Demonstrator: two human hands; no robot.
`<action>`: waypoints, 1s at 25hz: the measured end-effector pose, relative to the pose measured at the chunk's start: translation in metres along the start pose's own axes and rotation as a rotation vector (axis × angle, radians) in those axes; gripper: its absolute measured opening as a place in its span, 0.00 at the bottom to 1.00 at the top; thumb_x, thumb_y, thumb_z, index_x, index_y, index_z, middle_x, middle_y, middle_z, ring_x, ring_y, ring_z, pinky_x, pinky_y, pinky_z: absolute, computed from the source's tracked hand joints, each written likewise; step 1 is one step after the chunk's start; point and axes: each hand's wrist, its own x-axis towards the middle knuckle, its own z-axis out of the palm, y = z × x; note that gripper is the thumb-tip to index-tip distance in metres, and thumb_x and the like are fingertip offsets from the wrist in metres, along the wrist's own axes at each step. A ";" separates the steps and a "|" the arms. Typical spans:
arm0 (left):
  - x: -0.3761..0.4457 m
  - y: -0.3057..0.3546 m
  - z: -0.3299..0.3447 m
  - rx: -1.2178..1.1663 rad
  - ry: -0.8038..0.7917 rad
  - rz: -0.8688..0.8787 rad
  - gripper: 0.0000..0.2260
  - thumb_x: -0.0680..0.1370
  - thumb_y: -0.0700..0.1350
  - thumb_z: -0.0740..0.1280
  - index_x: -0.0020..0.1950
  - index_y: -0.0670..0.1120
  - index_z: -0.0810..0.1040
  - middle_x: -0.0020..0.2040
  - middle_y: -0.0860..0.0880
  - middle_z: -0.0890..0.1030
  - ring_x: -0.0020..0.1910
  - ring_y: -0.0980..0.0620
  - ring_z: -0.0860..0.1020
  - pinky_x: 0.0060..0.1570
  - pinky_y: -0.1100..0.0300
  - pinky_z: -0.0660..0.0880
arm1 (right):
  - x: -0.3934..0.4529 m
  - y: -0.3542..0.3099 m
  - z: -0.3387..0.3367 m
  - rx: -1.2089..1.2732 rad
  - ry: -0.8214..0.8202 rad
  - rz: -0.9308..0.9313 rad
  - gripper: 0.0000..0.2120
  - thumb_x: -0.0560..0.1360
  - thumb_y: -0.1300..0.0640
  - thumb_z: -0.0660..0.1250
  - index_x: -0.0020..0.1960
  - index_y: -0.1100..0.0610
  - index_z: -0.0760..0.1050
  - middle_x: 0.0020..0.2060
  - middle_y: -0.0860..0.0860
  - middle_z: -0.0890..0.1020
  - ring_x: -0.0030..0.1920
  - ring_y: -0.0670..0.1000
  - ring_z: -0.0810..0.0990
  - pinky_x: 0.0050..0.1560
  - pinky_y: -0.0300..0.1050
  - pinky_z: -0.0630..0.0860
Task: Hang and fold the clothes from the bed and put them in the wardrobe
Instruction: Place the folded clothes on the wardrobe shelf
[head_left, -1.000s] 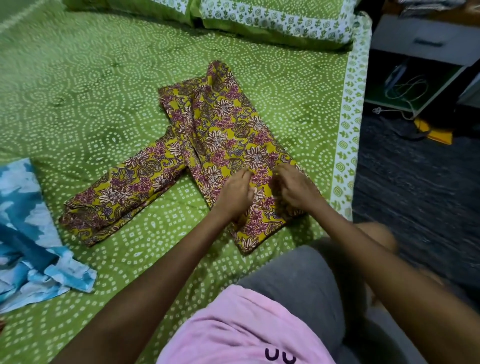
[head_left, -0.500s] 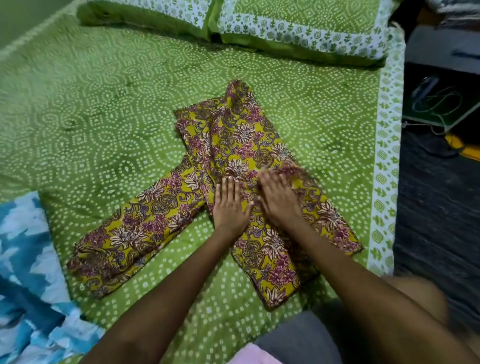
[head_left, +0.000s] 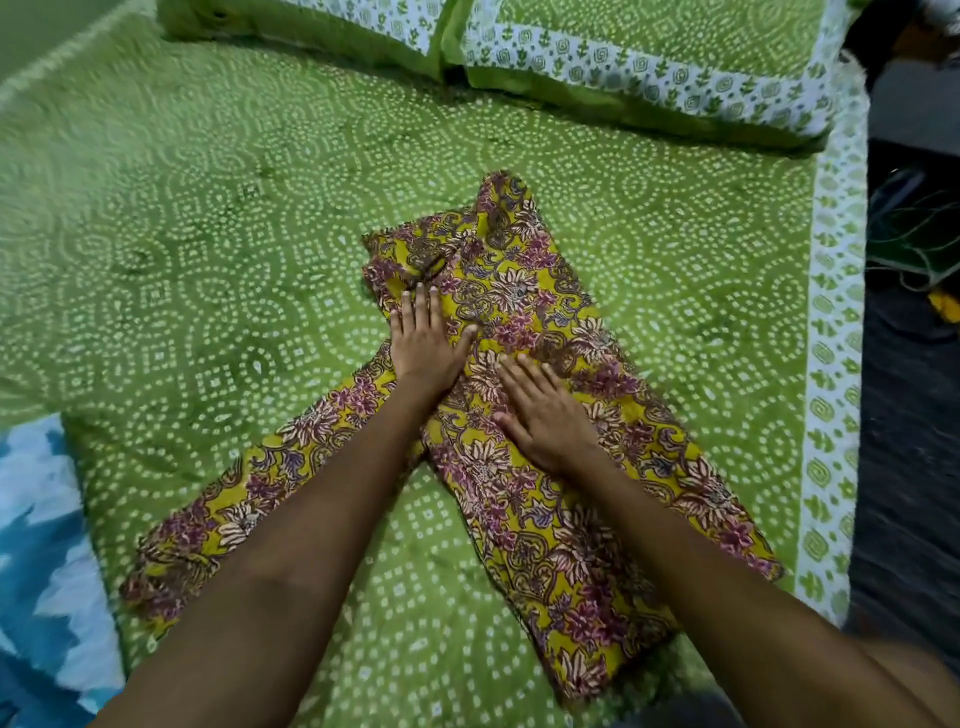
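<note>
A yellow floral garment (head_left: 524, 291) lies partly folded on the green bed (head_left: 208, 234), with one sleeve (head_left: 249, 499) stretched toward the lower left. My left hand (head_left: 423, 343) lies flat on the fabric near the sleeve's joint, fingers straight. My right hand (head_left: 545, 410) presses flat on the folded body just to its right, fingers spread. Neither hand grips the cloth.
A blue and white tie-dye garment (head_left: 41, 545) lies at the bed's left edge. Two green pillows (head_left: 623, 57) sit at the head of the bed. The bed's right edge (head_left: 831, 364) borders a dark floor (head_left: 909, 467) with cables (head_left: 914, 228).
Both hands went from pinching the garment's near edge to lying flat on it, then slid up along the fabric. The left hand is now farther up than the right.
</note>
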 end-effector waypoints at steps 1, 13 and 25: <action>0.007 -0.003 -0.001 -0.010 0.014 -0.005 0.35 0.78 0.65 0.44 0.77 0.44 0.42 0.78 0.44 0.43 0.76 0.45 0.40 0.73 0.49 0.39 | 0.009 0.007 -0.001 0.020 0.017 0.026 0.38 0.73 0.30 0.32 0.76 0.52 0.38 0.75 0.47 0.41 0.76 0.50 0.39 0.75 0.49 0.37; 0.082 -0.067 -0.054 -0.621 0.259 -0.608 0.23 0.75 0.52 0.65 0.60 0.35 0.73 0.56 0.39 0.77 0.55 0.42 0.76 0.53 0.52 0.72 | 0.057 -0.025 0.019 0.189 0.351 0.268 0.29 0.79 0.46 0.46 0.74 0.61 0.60 0.74 0.55 0.63 0.75 0.50 0.57 0.75 0.44 0.46; 0.116 -0.060 -0.076 -1.772 0.262 -0.624 0.13 0.75 0.30 0.64 0.57 0.41 0.71 0.42 0.42 0.79 0.36 0.49 0.78 0.38 0.56 0.79 | 0.059 -0.024 0.022 0.243 0.410 0.269 0.27 0.78 0.48 0.51 0.72 0.60 0.64 0.72 0.55 0.66 0.73 0.50 0.61 0.74 0.41 0.46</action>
